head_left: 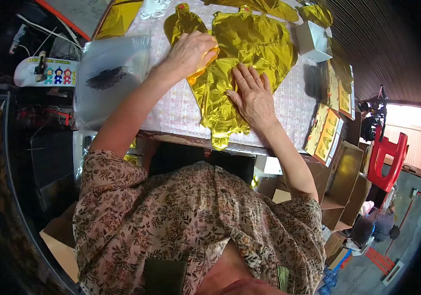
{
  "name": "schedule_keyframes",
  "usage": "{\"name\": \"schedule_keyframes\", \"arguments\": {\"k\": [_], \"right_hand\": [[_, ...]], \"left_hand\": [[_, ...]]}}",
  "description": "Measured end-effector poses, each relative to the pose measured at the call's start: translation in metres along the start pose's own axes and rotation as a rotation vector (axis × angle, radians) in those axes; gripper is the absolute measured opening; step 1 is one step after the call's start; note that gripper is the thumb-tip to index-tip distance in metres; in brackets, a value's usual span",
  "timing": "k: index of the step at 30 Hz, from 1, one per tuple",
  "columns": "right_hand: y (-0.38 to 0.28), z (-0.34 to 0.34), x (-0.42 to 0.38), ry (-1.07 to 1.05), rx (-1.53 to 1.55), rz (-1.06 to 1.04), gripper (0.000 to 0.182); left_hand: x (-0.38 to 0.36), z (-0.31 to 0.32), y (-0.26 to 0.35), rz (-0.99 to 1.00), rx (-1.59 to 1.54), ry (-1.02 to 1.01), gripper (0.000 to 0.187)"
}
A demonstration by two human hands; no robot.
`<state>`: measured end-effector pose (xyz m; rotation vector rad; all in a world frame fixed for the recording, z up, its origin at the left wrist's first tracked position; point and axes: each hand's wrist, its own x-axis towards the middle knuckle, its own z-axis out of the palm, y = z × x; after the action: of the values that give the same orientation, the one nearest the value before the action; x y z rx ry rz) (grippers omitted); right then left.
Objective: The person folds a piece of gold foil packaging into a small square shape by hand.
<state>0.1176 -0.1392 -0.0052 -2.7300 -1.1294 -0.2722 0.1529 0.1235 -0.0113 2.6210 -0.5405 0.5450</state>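
Note:
Shiny gold foil sheets [254,39], flat and wrinkled, lie on the pale checked table cover [171,115]. My left hand [189,53] is closed around a bright orange piece [198,75] that shows below and beside its fingers, resting on the foil's left part. What the orange piece is made of cannot be made out. To the right of it, my right hand [255,98] lies flat on the foil with its fingers spread. A narrow foil tab [220,141] hangs at the table's near edge.
Clear plastic bags [114,73] lie at the table's left. A white box [312,42] stands at the back right, near cartons with gold lettering [326,136]. Open cardboard boxes [343,172] and a red stool [387,158] are further right. Another person [382,225] is at the lower right.

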Motion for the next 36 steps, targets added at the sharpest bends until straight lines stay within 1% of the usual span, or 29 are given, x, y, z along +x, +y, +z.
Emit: {"name": "schedule_keyframes", "arguments": {"k": [3,5,6,9,11,12,14,17,20,23,26,30,33,35,36], "right_hand": [[0.000,0.000,0.000,0.007,0.007,-0.001,0.062],[0.000,0.000,-0.001,0.010,0.011,0.000,0.062],[0.000,0.002,-0.002,0.017,0.012,-0.001,0.062],[0.001,0.002,-0.001,0.023,0.017,-0.003,0.063],[0.000,0.001,-0.001,0.018,0.022,-0.001,0.063],[0.000,0.002,-0.001,0.016,0.024,0.002,0.063],[0.000,0.002,-0.001,0.009,0.033,0.011,0.063],[0.001,0.001,-0.002,0.007,0.037,0.017,0.063],[0.001,0.002,-0.002,0.011,0.055,0.022,0.064],[0.002,0.002,-0.001,0.014,0.070,0.022,0.064],[0.002,0.002,-0.002,0.015,0.083,0.022,0.064],[0.002,0.002,-0.002,0.018,0.082,0.021,0.063],[0.003,0.003,-0.003,0.019,0.087,0.025,0.063],[0.003,0.003,-0.002,0.020,0.092,0.026,0.063],[0.003,0.003,-0.002,0.020,0.098,0.026,0.063]], "left_hand": [[0.008,-0.002,-0.004,-0.007,-0.008,-0.039,0.024],[0.021,-0.003,-0.008,-0.070,0.038,-0.064,0.022],[0.029,-0.001,-0.011,-0.069,0.035,-0.065,0.022],[0.057,0.007,-0.032,-0.079,0.049,0.003,0.024],[0.069,0.021,-0.052,-0.036,0.145,0.122,0.030],[0.075,0.029,-0.064,-0.035,0.144,0.125,0.030],[0.083,0.039,-0.084,-0.045,0.188,0.016,0.036],[0.087,0.039,-0.092,-0.081,0.163,-0.017,0.035],[0.087,0.040,-0.095,-0.140,0.132,-0.078,0.034],[0.088,0.037,-0.093,-0.165,0.055,-0.057,0.033],[0.089,0.037,-0.101,-0.115,0.026,-0.042,0.032],[0.094,0.034,-0.096,-0.145,0.001,-0.067,0.033],[0.099,0.019,-0.076,-0.175,0.035,-0.058,0.031],[0.103,-0.004,-0.057,-0.088,0.212,-0.178,0.030],[0.100,0.003,-0.067,-0.087,0.209,-0.180,0.030]]}}
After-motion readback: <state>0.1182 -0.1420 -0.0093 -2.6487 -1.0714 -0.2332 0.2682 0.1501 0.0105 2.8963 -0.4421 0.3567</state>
